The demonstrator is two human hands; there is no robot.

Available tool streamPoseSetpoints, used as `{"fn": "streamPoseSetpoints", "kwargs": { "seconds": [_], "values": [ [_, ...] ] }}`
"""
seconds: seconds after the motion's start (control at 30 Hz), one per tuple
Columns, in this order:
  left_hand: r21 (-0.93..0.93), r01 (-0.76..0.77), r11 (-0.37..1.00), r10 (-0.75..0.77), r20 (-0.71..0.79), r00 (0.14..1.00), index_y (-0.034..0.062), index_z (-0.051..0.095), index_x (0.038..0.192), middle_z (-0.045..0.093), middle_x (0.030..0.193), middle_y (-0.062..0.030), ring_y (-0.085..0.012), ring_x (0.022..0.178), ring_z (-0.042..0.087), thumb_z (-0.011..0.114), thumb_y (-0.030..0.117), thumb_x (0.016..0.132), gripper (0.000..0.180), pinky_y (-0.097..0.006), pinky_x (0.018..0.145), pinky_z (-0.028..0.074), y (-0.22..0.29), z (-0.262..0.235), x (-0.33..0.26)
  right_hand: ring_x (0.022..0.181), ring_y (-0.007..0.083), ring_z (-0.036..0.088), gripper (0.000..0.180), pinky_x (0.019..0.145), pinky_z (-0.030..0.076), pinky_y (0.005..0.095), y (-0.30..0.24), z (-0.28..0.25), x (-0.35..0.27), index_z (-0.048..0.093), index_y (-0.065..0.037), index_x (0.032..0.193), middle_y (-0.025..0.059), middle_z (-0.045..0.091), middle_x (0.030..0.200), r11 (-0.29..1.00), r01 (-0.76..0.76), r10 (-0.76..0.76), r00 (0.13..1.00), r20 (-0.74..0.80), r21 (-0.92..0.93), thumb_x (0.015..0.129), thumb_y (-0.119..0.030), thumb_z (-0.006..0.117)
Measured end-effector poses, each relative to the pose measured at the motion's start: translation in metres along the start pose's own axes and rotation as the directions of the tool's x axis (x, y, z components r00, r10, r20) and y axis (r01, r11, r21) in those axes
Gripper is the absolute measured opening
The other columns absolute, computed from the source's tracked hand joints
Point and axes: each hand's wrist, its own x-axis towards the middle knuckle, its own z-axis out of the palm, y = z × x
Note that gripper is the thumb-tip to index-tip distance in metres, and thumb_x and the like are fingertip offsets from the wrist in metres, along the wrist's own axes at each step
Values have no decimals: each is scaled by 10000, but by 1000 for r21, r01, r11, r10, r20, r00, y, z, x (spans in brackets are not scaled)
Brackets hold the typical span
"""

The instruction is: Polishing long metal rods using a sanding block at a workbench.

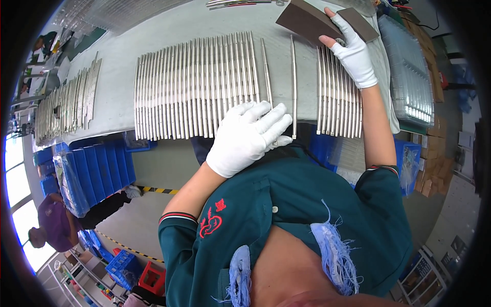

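Fingers of the gloved left hand [245, 135] lie bent and slightly parted over the near part of a loose metal rod [266, 66]; whether they pinch it is hidden; far right, the gloved right hand [354, 55] has thumb and forefinger spread wide against a brown block [309, 23]; how firmly they hold it I cannot tell; a second loose rod [294, 87] lies between the left and right rod rows [194, 87] on the desk [305, 102]; the step looks like handling rods singly; the next move would call for a light pinch, sparing the neighbouring row.
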Motion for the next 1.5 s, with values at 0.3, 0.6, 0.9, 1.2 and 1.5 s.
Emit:
{"fn": "streamPoseSetpoints", "kwargs": {
  "seconds": [0.3, 0.6, 0.9, 1.2, 1.5],
  "values": [
    [-1, -12, 1000, 12, 17, 1000, 129, 697, 1186, 696, 1217, -24, -234, 1082, 644, 824, 382, 739, 529, -399, 916, 540, 3, -5, 8, 1276, 139, 599, 524, 1022, 510, 313, -63, -13, 8, 585, -116, 1460, 29, 651, 1411, 934, -183, -34, 810, 585, 307, 951, -83, 703],
    [-42, 33, 999, -31, 53, 998, 106, 715, 1098, 713, 1185, -34, -259, 1030, 677, 838, 365, 737, 461, -378, 839, 561, 3, -13, 14, 1347, 155, 556, 584, 1137, 423, 309, -61, -21, 24, 571, -97, 1468, 37, 623, 1455, 970, -140, -19, 771, 637, 199, 910, -45, 733],
    [-92, -7, 996, -6, -135, 991, 37, 673, 1017, 704, 1135, -143, -311, 958, 703, 792, 344, 804, 393, -390, 754, 580, -4, -8, 4, 1347, 146, 544, 565, 1143, 409, 312, -66, -10, 26, 553, -74, 1481, 43, 614, 1463, 982, -87, -38, 780, 625, 168, 938, -49, 706],
    [-252, 212, 944, -229, -40, 973, 103, 723, 1136, 739, 1165, -102, -273, 950, 728, 875, 252, 751, 440, -354, 770, 586, -2, -19, -6, 1294, 117, 533, 650, 1124, 406, 298, -31, -43, 14, 550, -126, 1502, -9, 589, 1461, 960, -238, 171, 915, 365, 145, 907, -236, 788],
    [-173, 90, 981, -115, -141, 983, 123, 720, 1122, 741, 1142, -97, -267, 986, 738, 847, 149, 782, 365, -355, 812, 597, -4, -12, -10, 1336, 136, 509, 644, 1154, 363, 306, -39, -39, 9, 560, -174, 1502, 6, 591, 1461, 969, -201, 143, 928, 343, 141, 907, -252, 792]
  ]
}}
